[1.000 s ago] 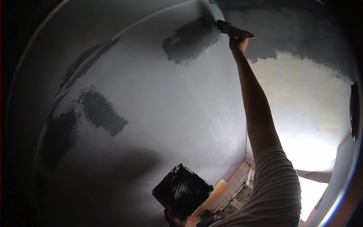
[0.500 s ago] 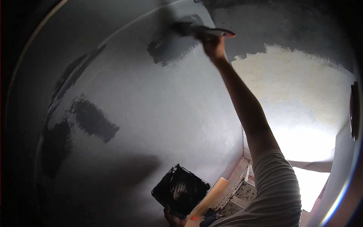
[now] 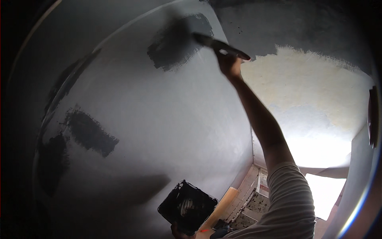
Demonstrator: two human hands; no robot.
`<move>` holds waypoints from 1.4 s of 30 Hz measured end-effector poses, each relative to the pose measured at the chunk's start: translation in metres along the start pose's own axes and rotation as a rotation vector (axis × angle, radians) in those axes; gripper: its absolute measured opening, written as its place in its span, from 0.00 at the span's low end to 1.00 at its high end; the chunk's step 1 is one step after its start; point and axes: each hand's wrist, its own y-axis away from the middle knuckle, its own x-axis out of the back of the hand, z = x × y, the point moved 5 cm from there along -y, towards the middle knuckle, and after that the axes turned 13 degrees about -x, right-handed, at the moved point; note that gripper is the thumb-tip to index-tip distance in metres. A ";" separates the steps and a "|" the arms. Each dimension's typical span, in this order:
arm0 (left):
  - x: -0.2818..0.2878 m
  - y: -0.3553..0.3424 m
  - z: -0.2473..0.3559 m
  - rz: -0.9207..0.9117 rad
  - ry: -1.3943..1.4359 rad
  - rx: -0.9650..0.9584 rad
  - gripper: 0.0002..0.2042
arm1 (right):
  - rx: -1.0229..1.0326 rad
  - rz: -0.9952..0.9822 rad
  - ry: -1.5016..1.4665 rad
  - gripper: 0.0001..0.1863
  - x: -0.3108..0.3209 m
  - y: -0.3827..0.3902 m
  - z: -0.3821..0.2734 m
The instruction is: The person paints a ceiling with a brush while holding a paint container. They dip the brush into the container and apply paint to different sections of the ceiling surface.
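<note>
"While the right hand (image 3: 230, 67) is raised before the grey wall (image 3: 167, 115), what does it hold?"

"It is clamped on a dark hand tool (image 3: 211, 42), whose end overlaps a dark coated patch (image 3: 165, 51); blur hides whether they touch."

"And the left hand (image 3: 178, 232)?"

"Mostly hidden, it grips the lower edge of a square black tray (image 3: 190, 205), a yellowish board (image 3: 223, 204) showing to its right."

We record one view, from the left camera of a head-worn fisheye pair. We find it facing the grey wall (image 3: 171, 115) above the dark tray (image 3: 189, 207), taking in the floor (image 3: 256, 202) to the tray's right from above. The tray is near the lens; we note edges above and left of it bowing.
</note>
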 end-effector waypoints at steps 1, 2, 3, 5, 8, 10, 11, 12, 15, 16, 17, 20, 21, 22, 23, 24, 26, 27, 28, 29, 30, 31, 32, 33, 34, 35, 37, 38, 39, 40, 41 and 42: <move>0.004 -0.003 -0.003 0.001 0.002 0.007 0.22 | -0.027 -0.050 -0.040 0.11 0.013 -0.022 0.010; -0.004 -0.006 -0.007 -0.215 0.179 0.053 0.22 | 0.314 0.112 0.144 0.10 0.026 -0.039 0.004; -0.012 -0.005 -0.010 -0.431 0.359 0.094 0.22 | 0.429 0.108 0.277 0.09 0.035 -0.057 0.010; -0.004 -0.011 -0.008 -0.496 0.122 -0.164 0.22 | 0.414 -0.107 0.569 0.13 0.026 -0.090 0.036; -0.002 -0.012 -0.007 -0.406 -0.027 -0.197 0.24 | 0.196 -0.294 0.731 0.16 0.017 -0.107 0.090; -0.007 -0.009 -0.011 -0.271 0.070 0.005 0.24 | -0.002 -0.416 0.774 0.17 0.021 -0.095 0.127; -0.013 -0.006 -0.009 -0.237 0.086 0.024 0.25 | 0.377 -0.317 1.002 0.17 0.023 -0.073 0.127; -0.017 -0.002 -0.008 -0.203 0.107 0.031 0.25 | 0.708 -0.238 1.256 0.17 0.021 -0.054 0.129; -0.028 0.007 -0.006 -0.227 0.097 0.017 0.26 | 0.864 -0.297 1.484 0.19 0.017 -0.036 0.137; -0.030 0.007 -0.007 -0.234 0.094 0.021 0.26 | 0.910 -0.219 1.421 0.19 0.016 -0.039 0.127; -0.029 0.007 -0.009 -0.235 0.094 0.030 0.26 | 0.745 -0.257 1.178 0.19 0.016 -0.054 0.117; -0.026 0.002 -0.011 -0.228 0.076 0.057 0.27 | 0.381 -0.405 0.964 0.21 0.007 -0.103 0.106; -0.025 0.000 -0.011 -0.232 0.069 0.068 0.28 | 0.251 -0.440 0.933 0.23 0.008 -0.111 0.108; -0.025 0.000 -0.011 -0.247 0.071 0.077 0.28 | 0.054 -0.516 0.930 0.24 0.009 -0.114 0.117; -0.026 0.001 -0.011 -0.271 0.071 0.087 0.28 | -0.024 -0.554 0.831 0.25 0.011 -0.112 0.121; -0.031 0.004 -0.012 -0.389 0.099 0.120 0.28 | -0.030 -0.569 0.780 0.26 0.012 -0.105 0.125; -0.030 0.008 -0.015 -0.333 0.096 0.087 0.28 | -0.042 -0.671 0.617 0.27 0.012 -0.078 0.137; -0.029 0.009 -0.019 -0.284 0.090 0.074 0.28 | 0.250 -0.571 0.863 0.26 0.010 -0.065 0.135; -0.030 0.010 -0.020 -0.286 0.096 0.066 0.28 | 0.492 -0.496 1.160 0.25 0.003 -0.056 0.137; -0.031 0.010 -0.019 -0.304 0.117 0.035 0.28 | 0.551 -0.441 1.098 0.25 -0.002 -0.054 0.135; -0.032 0.010 -0.018 -0.321 0.133 0.010 0.28 | 0.511 -0.480 1.008 0.23 -0.009 -0.059 0.135; -0.031 0.009 -0.018 -0.319 0.128 0.013 0.28 | 0.431 -0.521 0.947 0.21 -0.017 -0.070 0.134; -0.027 0.007 -0.018 -0.244 0.120 0.035 0.27 | 0.458 -0.524 0.924 0.21 -0.025 -0.082 0.128; -0.022 0.006 -0.018 -0.170 0.111 0.060 0.27 | 0.448 -0.463 0.774 0.17 -0.028 -0.098 0.118; -0.022 0.004 -0.018 -0.170 0.108 0.068 0.27 | 0.512 -0.372 0.577 0.13 -0.027 -0.111 0.106; -0.021 0.004 -0.018 -0.169 0.097 0.065 0.27 | 0.440 -0.408 0.629 0.13 -0.029 -0.118 0.109; -0.019 0.004 -0.019 -0.161 0.087 0.053 0.27 | -0.207 -0.599 0.337 0.18 -0.025 -0.123 0.140; -0.026 0.007 -0.019 -0.300 0.128 0.040 0.27 | -0.415 -0.651 0.340 0.22 -0.020 -0.115 0.157; -0.033 0.011 -0.018 -0.442 0.166 0.022 0.27 | -0.397 -0.704 0.292 0.24 -0.013 -0.093 0.168; -0.032 0.013 -0.018 -0.442 0.167 0.007 0.27 | -0.269 -0.701 0.376 0.25 -0.006 -0.074 0.177; -0.028 0.012 -0.020 -0.349 0.110 0.023 0.28 | -0.255 -0.754 0.426 0.22 0.002 -0.053 0.192; -0.024 0.013 -0.022 -0.256 0.054 0.044 0.29 | -0.239 -0.806 0.476 0.20 0.009 -0.032 0.207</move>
